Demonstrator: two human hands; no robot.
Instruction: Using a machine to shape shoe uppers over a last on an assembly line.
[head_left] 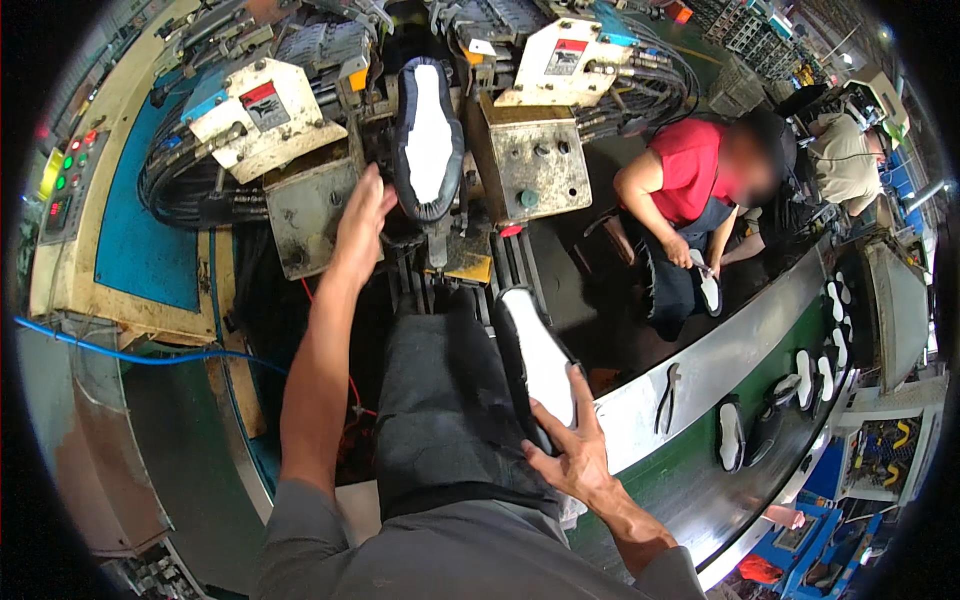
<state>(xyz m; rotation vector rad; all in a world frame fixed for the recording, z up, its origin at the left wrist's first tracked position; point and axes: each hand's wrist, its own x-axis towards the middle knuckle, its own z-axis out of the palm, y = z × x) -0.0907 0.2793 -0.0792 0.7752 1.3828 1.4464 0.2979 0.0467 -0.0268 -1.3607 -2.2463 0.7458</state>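
A dark shoe upper with a white insole board [430, 140] sits bottom-up in the machine, toe toward me. Just left of its near end is my left hand [368, 212], fingers stretched out and slightly bent; I cannot tell whether they touch the shoe. My right hand [575, 455] grips a second dark shoe upper with a white bottom [540, 355] at its near end. Its fingers lie over the white face and the edge. This shoe is tilted beside my right thigh, its far end below the machine.
Metal machine boxes [530, 160] flank the shoe. A control panel [75, 185] stands left, with a blue hose [150, 357] below it. Pincers [668, 397] lie on the metal ledge at right. Several shoes [730, 437] rest on the green conveyor. A co-worker in red [690, 170] holds another shoe.
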